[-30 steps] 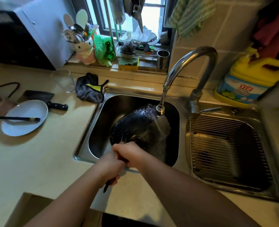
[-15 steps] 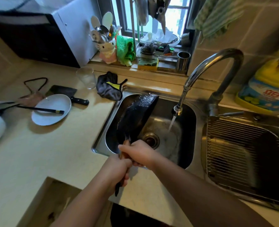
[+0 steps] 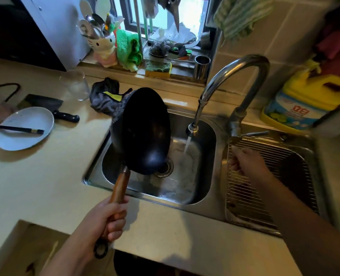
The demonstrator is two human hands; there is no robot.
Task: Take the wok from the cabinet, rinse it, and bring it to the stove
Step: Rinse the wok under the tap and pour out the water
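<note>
Now, left hand: closed around the wooden handle of the wok.
Right hand: empty, fingers loosely curled, held over the wire rack in the right basin, below the tap lever.
Wok: black, lifted and tilted on edge above the left side of the sink, clear of the water.
Faucet: running, a thin stream falling into the left basin just right of the wok.
Behind the wok: dark cloth and a glass on the counter.
Left counter: white plate with chopsticks across it, cleaver beside it.
Far right: yellow detergent jug.
</note>
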